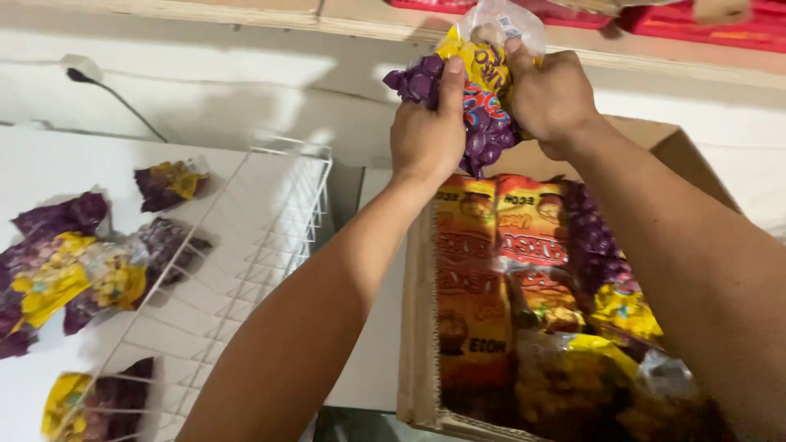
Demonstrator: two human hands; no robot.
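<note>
Both my hands are raised and grip one purple and yellow snack bag [477, 90] with a clear top. My left hand [427, 131] clasps its left side, thumb pointing up along the bag. My right hand [547, 92] grips its right side, near the clear top. Below my arms stands an open cardboard box [419, 327] packed with orange-red snack packs [475, 278] and more purple and yellow bags [610, 278].
A white wire rack [270, 213] lies on the white surface at the left. Several purple and yellow bags [74, 270] lie on and beside it. A black cable [115, 98] runs along the back wall. Red trays [704, 24] sit on the shelf above.
</note>
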